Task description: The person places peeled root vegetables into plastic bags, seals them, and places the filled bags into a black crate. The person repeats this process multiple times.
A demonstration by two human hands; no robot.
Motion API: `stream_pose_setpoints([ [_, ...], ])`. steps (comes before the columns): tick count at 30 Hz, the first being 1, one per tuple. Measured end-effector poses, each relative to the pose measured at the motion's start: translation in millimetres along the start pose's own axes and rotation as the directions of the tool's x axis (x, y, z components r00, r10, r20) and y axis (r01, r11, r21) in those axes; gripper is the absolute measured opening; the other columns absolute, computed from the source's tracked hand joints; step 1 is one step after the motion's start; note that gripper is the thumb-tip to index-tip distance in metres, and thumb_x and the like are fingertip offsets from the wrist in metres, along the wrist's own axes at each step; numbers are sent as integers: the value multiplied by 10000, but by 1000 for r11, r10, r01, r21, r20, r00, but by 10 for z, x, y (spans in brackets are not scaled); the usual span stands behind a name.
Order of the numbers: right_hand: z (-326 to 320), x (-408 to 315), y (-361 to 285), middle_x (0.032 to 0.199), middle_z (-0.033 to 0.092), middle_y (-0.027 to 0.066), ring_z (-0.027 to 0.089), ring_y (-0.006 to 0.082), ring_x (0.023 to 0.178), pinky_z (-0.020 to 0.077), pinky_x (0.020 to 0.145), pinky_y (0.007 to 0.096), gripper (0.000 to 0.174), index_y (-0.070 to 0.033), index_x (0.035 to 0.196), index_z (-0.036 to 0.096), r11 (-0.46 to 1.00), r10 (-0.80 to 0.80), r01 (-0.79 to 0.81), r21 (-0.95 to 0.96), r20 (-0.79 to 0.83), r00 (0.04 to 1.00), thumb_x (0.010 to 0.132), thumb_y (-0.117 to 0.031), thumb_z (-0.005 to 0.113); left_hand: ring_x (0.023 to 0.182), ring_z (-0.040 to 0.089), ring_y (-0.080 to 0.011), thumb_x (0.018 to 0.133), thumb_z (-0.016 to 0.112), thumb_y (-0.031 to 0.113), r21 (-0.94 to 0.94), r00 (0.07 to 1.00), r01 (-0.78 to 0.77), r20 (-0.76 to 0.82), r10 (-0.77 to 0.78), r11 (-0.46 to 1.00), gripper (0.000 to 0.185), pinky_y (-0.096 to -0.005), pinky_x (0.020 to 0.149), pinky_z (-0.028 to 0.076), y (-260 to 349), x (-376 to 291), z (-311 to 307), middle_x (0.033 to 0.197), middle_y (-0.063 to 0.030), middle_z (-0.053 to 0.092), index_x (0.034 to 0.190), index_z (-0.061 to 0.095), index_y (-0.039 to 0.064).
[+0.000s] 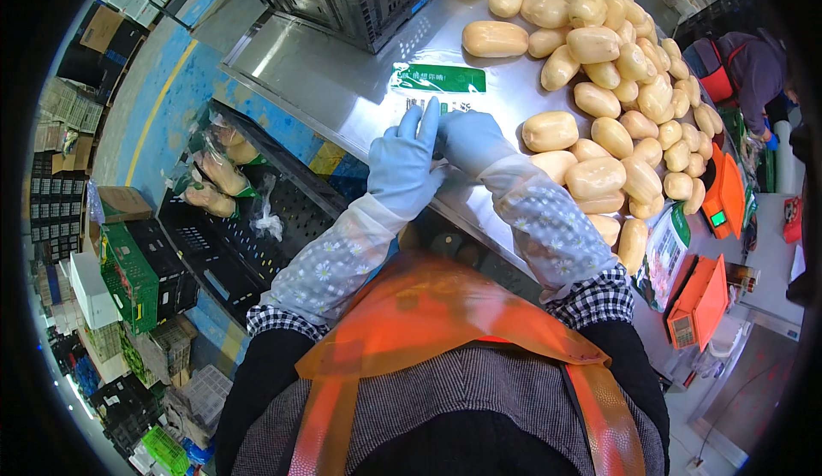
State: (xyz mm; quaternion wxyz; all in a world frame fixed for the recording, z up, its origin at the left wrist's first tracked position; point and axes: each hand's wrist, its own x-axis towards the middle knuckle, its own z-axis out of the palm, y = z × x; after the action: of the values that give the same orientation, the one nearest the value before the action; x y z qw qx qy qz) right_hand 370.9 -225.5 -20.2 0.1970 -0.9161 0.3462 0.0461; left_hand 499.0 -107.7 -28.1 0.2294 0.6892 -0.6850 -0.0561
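A clear plastic bag with a green printed band (pixel 439 78) lies flat on the stainless steel table (pixel 302 55). My left hand (pixel 406 161), in a pale blue glove, rests over its near part with the fingers stretched out and the thumb to the side. Right beside it, my right hand (pixel 472 142), gloved alike, is curled at the bag. Its fingertips are hidden, so I cannot tell whether it grips the film. To the right of my hands lies a large heap of pale, smooth lotus root segments (pixel 596 178).
A black plastic crate (pixel 369 10) stands at the table's far edge. Below left, another black crate (pixel 218 245) holds bagged lotus roots (pixel 221 168). Orange scales (pixel 722 193) and a printed bag (pixel 664 258) are at right. A person (pixel 738 68) bends over beyond the heap.
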Motion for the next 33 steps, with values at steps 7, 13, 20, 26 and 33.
stream_pose_setpoints([
  [7,163,-133,59,952,750,170,722,386,901,569,816,462,144,-106,1008,770,993,-63,87,85,-259,964,889,-187,763,919,708,-400,903,742,262,-5,953,230,203,-224,973,790,-526,800,556,-225,-7,405,1103,-169,703,1607,409,133],
  [13,216,-886,-397,1013,718,152,693,382,888,568,802,449,169,-57,1119,706,806,-119,437,399,-615,780,952,-79,712,904,711,-413,949,708,288,-156,984,144,123,-126,977,262,-541,777,552,-190,-3,447,992,-179,721,1160,677,136],
  [20,755,-1006,-42,1071,722,220,693,422,994,550,848,516,201,-35,999,665,892,303,-152,426,-314,900,1009,-225,600,884,689,-396,933,704,205,-245,994,18,-104,-45,969,259,-499,769,553,-74,-44,610,970,-160,705,1167,747,101],
  [26,758,-1012,155,1073,727,250,696,439,1016,546,899,501,246,-30,1115,693,653,511,-349,672,-51,858,1037,-237,585,900,677,-389,879,742,186,-73,996,-13,87,20,997,525,-515,790,548,188,-190,440,984,-154,684,1382,631,85],
  [33,1043,-949,205,1075,728,268,707,442,981,555,884,496,284,2,1132,685,492,461,-159,856,-102,882,1038,-247,587,1019,689,-387,863,755,231,92,968,-40,252,16,995,628,-520,838,556,336,-62,359,1131,-185,708,1437,573,54],
])
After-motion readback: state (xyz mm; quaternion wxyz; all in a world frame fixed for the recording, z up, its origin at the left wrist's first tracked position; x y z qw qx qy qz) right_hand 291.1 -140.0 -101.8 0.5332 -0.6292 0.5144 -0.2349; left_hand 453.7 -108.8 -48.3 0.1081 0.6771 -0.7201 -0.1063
